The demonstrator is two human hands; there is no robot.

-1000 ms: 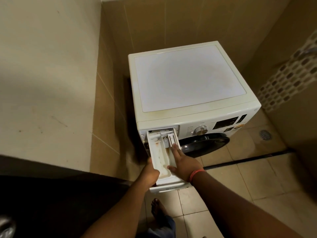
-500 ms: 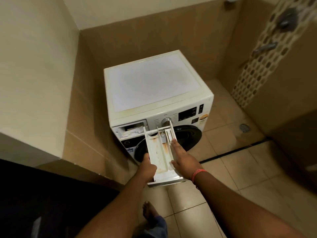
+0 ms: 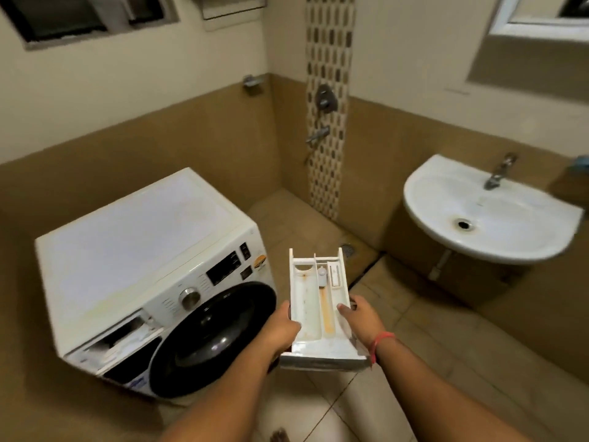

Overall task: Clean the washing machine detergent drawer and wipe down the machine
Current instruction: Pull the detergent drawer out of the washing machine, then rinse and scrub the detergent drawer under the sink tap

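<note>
Head view: left hand & right hand each grip a long side of the detergent drawer, kept level, prob so residue stays in. Drawer's fully out, carried at centre frame. Washing machine at 9 o'clock, slot gaping. Washbasin at 2 o'clock, likely rinse spot.

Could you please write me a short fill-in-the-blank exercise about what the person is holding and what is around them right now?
1. Both the left hand and the right hand hold the detergent ____.
2. The empty drawer slot is in the washing ____.
3. A white ____ with a tap hangs on the wall to the person's right.
4. The right wrist wears a red ____.

Missing words: drawer; machine; sink; band
</note>
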